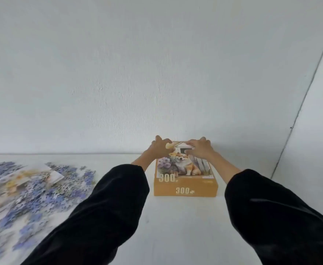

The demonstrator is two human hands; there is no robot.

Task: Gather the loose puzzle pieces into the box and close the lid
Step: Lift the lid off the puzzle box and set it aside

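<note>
A white table [176, 226] runs back to a plain white wall [156, 73]. On the right a second white wall [313, 131] meets the first at a dark corner line. The orange box [185, 190] sits on the table right of centre, toward the far edge and close to the wall. Its near side faces the person and shows "300" upright. The lid [183, 167] is on, and its picture of a dog in front of a small house also reads upright from the near side, with the house at the far end. The box lies square to the table, and its long axis appears to run near to far, though the low angle squashes it. Both arms reach forward in black sleeves [103, 207]. The left hand [159, 148] is on the far left corner of the lid and the right hand [200, 148] is on the far right corner. The fingers of each hand curl over the far edge, gripping the lid. The pieces [32, 192], mostly purple and blue, lie heaped on the table at the near left, well apart from the box and blurred.
</note>
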